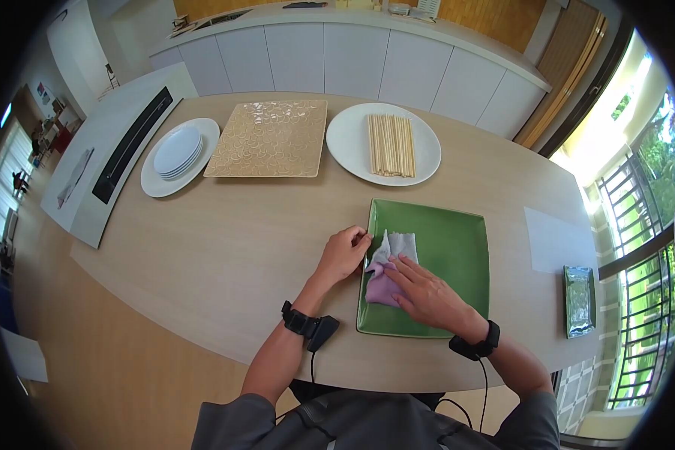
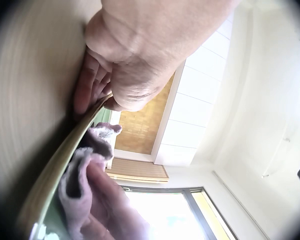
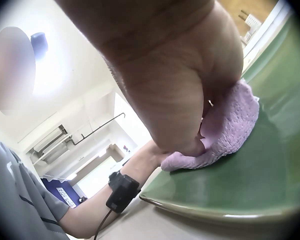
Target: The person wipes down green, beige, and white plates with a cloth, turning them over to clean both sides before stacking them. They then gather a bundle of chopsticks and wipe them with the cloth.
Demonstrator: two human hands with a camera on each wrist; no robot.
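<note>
A square green plate (image 1: 450,247) with a raised rim lies in front of the person. At its left edge the left hand (image 1: 343,253) pinches the rim; in the left wrist view its fingers (image 2: 87,85) reach under the rim and the thumb is above. The right hand (image 1: 431,296) rests its extended fingers on a crumpled cleaning cloth (image 1: 382,289), pink with a pale grey part, pressing it onto the left half of the plate. In the right wrist view the pink cloth (image 3: 235,125) bunches beneath the palm, which hides most of the fingers.
Beyond the green plate stands a white oval plate (image 1: 345,154) bearing a bundle of chopsticks (image 1: 391,146). A tan patterned square plate (image 1: 268,139) and small white dishes (image 1: 178,150) on a white plate (image 1: 151,180) are farther left. A small dark green dish (image 1: 580,300) sits at the right edge.
</note>
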